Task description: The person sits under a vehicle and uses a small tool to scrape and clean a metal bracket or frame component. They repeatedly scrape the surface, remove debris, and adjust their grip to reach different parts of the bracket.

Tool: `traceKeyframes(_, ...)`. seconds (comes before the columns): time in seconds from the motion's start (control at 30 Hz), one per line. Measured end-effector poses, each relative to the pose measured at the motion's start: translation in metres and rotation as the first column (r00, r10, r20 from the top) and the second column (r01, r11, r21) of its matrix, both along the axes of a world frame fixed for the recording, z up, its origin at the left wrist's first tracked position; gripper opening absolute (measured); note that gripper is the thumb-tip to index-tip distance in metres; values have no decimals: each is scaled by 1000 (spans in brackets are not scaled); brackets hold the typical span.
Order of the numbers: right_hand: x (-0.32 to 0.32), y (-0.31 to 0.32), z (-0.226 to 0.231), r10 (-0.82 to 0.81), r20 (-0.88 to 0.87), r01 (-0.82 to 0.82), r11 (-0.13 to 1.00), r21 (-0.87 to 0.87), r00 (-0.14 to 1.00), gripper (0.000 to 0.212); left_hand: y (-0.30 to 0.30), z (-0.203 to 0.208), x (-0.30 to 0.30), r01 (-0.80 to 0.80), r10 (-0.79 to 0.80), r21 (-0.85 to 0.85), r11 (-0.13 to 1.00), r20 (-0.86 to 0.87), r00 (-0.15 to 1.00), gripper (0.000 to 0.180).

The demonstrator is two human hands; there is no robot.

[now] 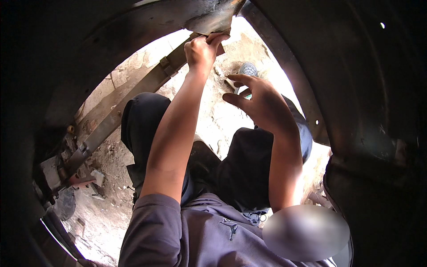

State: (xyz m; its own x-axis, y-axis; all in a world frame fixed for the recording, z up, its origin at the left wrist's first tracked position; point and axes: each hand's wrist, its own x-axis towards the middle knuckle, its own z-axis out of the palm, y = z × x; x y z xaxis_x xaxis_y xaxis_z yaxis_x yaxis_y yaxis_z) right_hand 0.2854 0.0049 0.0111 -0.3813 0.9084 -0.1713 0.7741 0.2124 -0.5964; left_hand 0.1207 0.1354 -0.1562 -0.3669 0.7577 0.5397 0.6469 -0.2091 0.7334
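Head view: L hand [200,54] is up at the lower edge of the curved metal panel [210,18], fingers curled & clenched, looks to be grasping a small reddish-brown piece [220,49] right at that edge; exact grip partly hidden. R hand [261,99] is free, nothing held, thumb & fingers spread, near but apart from the panel, above the bright ground [217,119]. Metal bar [143,87] runs diag. just beside L hand. To do it well, I'd say: keep the piece flat vs. the metal w/ even finger pressure, wrist loose, skin clear of the rim b/c a bare edge could cut. R hand would prob. help most bracing the panel nr. its corner. Mind knuckles vs. the bar; glare below hides detail.
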Motion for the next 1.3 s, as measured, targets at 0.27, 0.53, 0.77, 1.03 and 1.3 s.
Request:
traceKeyframes(0.27, 1, -1, -2, -24, 22, 24, 1000, 3, 999, 56, -28, 62, -38, 80, -147, -481, 873, -104, 984, 59)
traceKeyframes(0.53, -20, -3, 3, 148, -70, -142, 987, 79, 987, 56, -91, 54, -79, 371, -382, -609, 701, 119, 917, 35)
traceKeyframes(0.77, -55, -5, -4, 173, 75, -176, 984, 35, 982, 60, -117, 22, -123, 295, 67, -520, 801, 568, 820, 28)
traceKeyframes(1.03, -124, 8, -70, 138, -12, -138, 990, 28, 990, 63, -158, 35, -121, 639, -1, -447, 626, 819, 574, 39)
traceKeyframes(1.3, -146, 5, -101, 269, -138, -279, 959, -56, 953, 52, -172, 30, -148, 559, 97, -453, 695, 828, 552, 30)
